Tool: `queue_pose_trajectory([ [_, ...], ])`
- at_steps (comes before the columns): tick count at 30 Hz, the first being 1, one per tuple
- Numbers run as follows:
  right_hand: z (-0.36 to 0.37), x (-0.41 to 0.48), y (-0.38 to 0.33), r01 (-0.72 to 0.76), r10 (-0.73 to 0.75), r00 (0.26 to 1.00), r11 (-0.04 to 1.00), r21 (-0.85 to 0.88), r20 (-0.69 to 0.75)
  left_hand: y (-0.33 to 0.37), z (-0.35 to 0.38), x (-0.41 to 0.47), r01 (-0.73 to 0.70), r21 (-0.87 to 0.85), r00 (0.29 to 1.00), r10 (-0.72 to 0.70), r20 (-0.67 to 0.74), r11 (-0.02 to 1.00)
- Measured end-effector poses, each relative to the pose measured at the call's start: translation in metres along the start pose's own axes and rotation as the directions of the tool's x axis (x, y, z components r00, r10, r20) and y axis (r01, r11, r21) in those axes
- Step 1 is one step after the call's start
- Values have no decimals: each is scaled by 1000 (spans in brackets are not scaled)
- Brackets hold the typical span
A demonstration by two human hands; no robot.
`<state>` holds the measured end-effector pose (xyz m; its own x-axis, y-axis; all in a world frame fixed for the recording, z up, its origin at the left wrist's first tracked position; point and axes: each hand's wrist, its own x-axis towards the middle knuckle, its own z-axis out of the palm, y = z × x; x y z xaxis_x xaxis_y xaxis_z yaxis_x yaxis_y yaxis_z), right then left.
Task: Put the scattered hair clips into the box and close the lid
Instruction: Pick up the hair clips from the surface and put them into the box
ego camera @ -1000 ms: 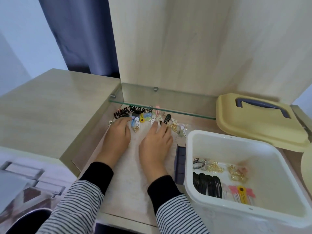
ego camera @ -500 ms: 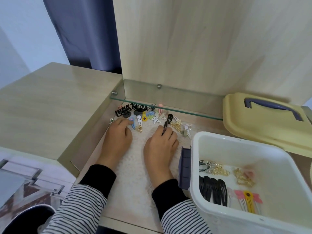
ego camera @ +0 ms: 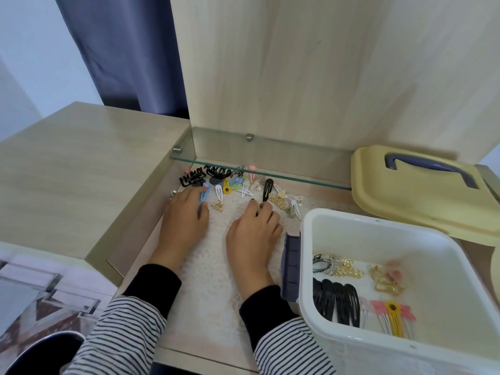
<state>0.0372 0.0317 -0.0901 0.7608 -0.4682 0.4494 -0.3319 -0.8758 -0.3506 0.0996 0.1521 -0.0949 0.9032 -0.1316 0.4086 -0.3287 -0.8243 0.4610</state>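
desk recess (ego camera: 324, 197) | lace mat (ego camera: 216, 280) | hair clips (ego camera: 219, 192) (far edge) | white box (ego camera: 378, 221) | yellow lid (ego camera: 405, 204)

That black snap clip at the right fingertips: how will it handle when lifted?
The black snap clip looks thin, flat and glossy: probably stiff and light, maybe slippery where the right hand pinches its end. Being flat, it likely won't roll.

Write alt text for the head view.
The right hand pinches a black clip and the left hand touches a blue clip among scattered hair clips. At right stands the open white box; its yellow lid lies behind.
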Motion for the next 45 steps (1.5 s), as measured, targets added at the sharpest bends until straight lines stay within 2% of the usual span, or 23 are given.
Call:
queue_pose_trajectory([
  [4,1,0,1,14,-14,1000,1000,3,20,-2,1,0,-24,10,1000,24,2,1000],
  [10,-1,0,2,65,-68,997,995,77,28,2,-3,-3,-8,-63,995,2,-96,998],
  [12,-2,-1,2,73,-76,997,993,95,26,4,-5,-4,8,-67,996,-14,-90,998],
  [16,-2,0,-1,54,-57,998,989,138,11,9,-7,-5,62,-191,996,-72,-48,980],
  [19,-3,-1,-6,96,-99,995,979,177,7,11,-9,-5,73,-254,996,-84,-34,964],
  [23,-16,-4,-8,180,-189,981,971,160,48,12,-11,-6,32,-279,994,-60,-92,960],
  [27,-36,-6,-22,195,-215,972,963,188,91,15,-14,-7,-44,-232,974,-10,-226,972],
  [30,-61,-11,-31,255,-272,960,946,200,60,19,-18,-6,-79,-210,968,24,-251,975],
  [32,-76,-16,-33,323,-329,944,937,134,30,26,-25,-6,-120,-219,961,58,-269,968],
  [35,-97,-25,-43,306,-309,946,951,42,102,51,-41,-4,-81,-379,971,-13,-238,922],
  [37,-119,-21,-44,260,-255,946,966,4,202,72,-50,-1,-27,-542,983,-77,-168,840],
  [38,-131,-17,-41,237,-229,956,971,-22,185,83,-54,1,-15,-602,983,-98,-154,798],
  [39,-141,-13,-36,239,-237,956,971,7,172,93,-57,2,-10,-644,980,-120,-157,765],
  [42,-184,11,-15,381,-427,845,903,200,322,122,-64,3,-5,-721,976,-155,-156,693],
  [45,-226,36,21,405,-453,835,890,209,312,149,-66,4,-45,-740,981,-109,-159,671],
])
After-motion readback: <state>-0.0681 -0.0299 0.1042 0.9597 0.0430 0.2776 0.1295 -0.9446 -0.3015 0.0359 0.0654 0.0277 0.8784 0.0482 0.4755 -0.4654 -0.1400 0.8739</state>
